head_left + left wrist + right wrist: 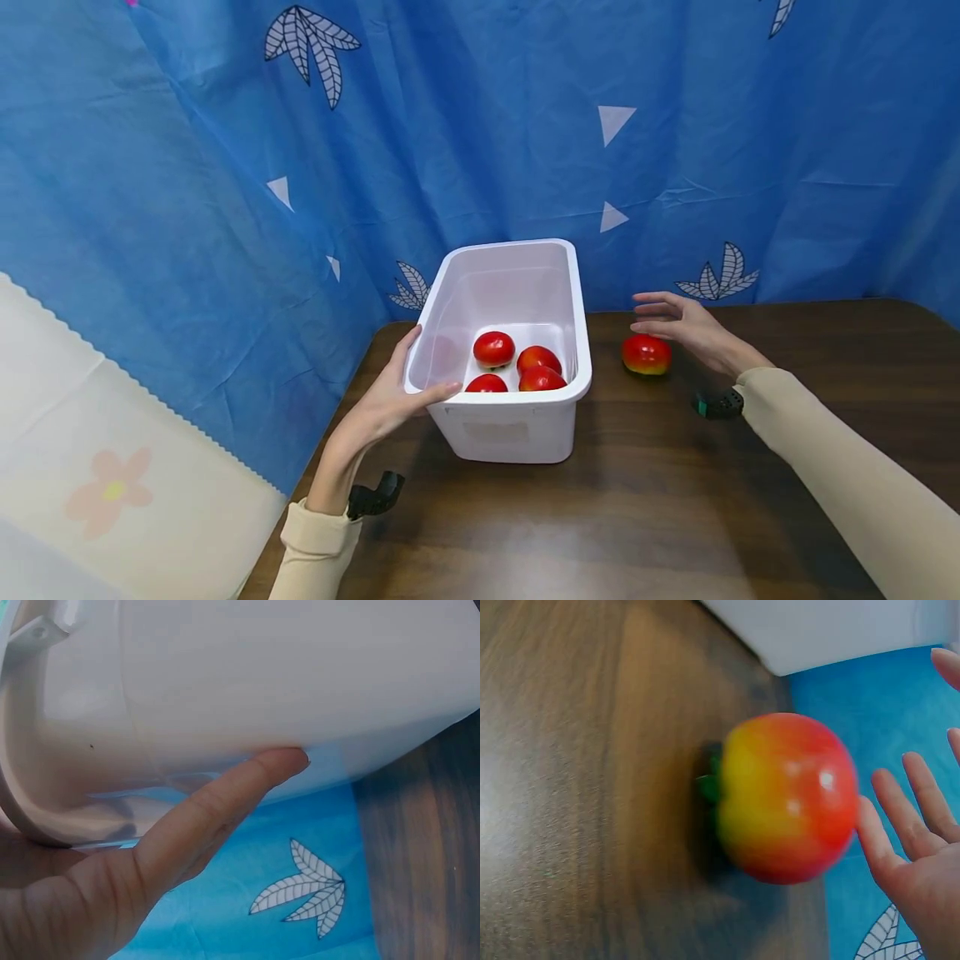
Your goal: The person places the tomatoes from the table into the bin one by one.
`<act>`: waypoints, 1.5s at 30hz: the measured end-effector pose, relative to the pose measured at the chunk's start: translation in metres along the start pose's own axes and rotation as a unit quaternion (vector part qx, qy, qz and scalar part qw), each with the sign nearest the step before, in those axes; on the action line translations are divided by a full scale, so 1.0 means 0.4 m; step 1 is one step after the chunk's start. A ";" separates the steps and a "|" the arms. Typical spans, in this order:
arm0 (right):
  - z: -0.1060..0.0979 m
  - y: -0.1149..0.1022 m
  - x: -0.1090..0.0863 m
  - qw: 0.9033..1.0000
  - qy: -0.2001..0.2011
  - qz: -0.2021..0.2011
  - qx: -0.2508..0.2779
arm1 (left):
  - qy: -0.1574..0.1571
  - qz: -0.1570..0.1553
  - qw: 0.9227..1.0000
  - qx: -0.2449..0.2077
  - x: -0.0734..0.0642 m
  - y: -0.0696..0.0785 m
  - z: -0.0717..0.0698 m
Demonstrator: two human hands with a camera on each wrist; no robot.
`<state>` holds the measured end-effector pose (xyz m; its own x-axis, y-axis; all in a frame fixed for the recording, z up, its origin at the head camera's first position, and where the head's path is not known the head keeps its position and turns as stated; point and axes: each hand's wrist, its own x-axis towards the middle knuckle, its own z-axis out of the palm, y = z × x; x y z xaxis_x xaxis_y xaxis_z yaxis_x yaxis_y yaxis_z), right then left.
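My left hand point(386, 404) grips the near left corner of a white plastic bin point(517, 437), thumb along the front rim and fingers against the outer side wall. In the left wrist view those fingers point(217, 799) lie nearly straight along the wall. Several red tomatoes point(493, 349) are on the bin's floor. Right of the bin, a red and yellow tomato point(647, 354) sits on the table with its green stem end point(710, 784) down. Over its far side my right hand point(686, 327) is spread with nothing in its grasp, one fingertip right at the tomato's skin in the right wrist view.
The bin and loose tomato stand on a brown wooden table point(637, 517). A blue curtain point(480, 125) with leaf prints hangs close behind its back edge and along the left. A pale flowered cloth point(172, 467) hangs at the lower left.
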<state>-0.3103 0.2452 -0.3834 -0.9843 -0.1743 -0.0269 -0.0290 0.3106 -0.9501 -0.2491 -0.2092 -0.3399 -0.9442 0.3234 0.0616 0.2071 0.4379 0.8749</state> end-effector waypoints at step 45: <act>-0.005 0.075 -0.018 0.992 0.000 0.029 -0.125 | 0.002 -0.003 1.000 0.002 -0.001 0.001 0.001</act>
<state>-0.3044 0.2578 -0.4109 -0.9856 -0.1490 -0.0801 -0.0136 0.5416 -0.8405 -0.2485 -0.2091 -0.3398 -0.9463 0.3178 0.0590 0.2033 0.4433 0.8730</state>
